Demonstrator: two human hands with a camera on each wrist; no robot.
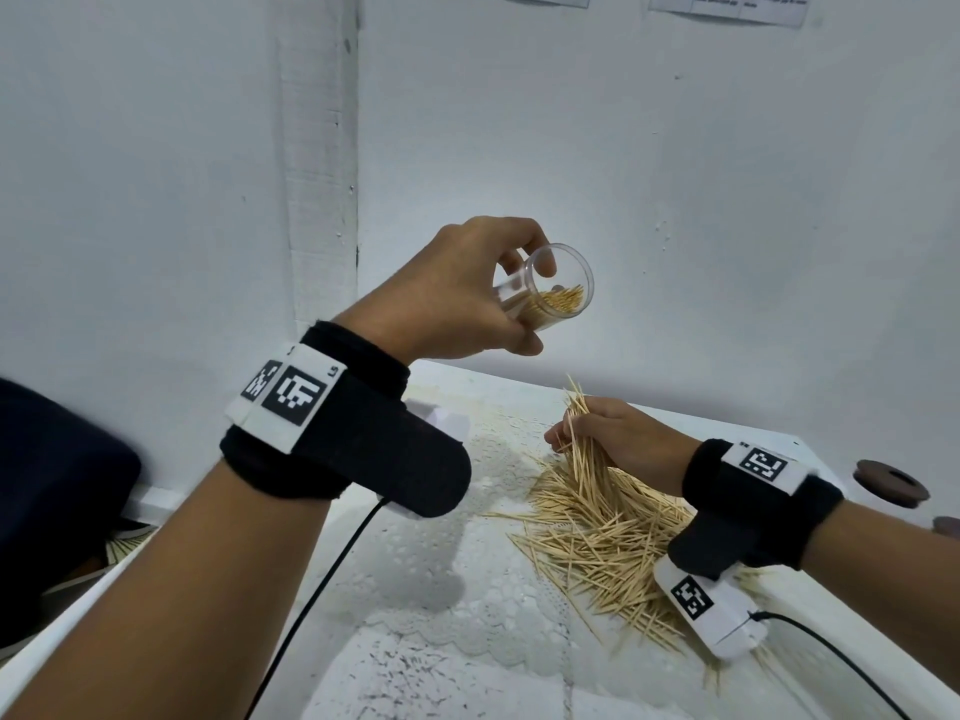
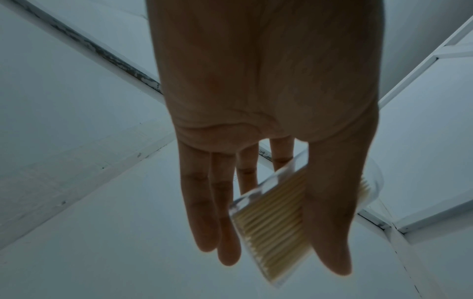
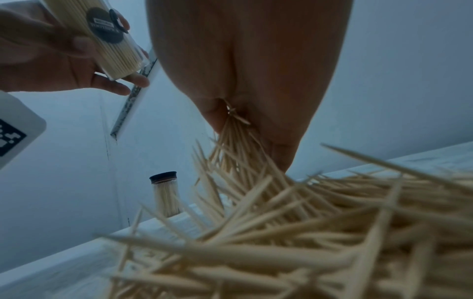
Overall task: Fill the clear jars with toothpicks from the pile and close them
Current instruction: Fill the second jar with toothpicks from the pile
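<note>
Head view: left hand [image 1: 470,288] grips tilted, part-filled clear jar [image 1: 550,291]; right hand [image 1: 618,439] clutches toothpick bundle [image 1: 584,449].

Head view above, wrist views upward

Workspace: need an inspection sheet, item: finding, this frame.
Surface: white table with a lace-patterned cover.
Job's things: open jar part-filled, tilted, lidless; loose toothpick pile; capped full jar upright near the wall.
Clutter: brown discs at right edge, possibly lids.
Grips: left hand holds the open jar; right hand pinches a toothpick bunch.
Cables: black cable from each wrist unit.
Surroundings: white walls, papers up top.
</note>
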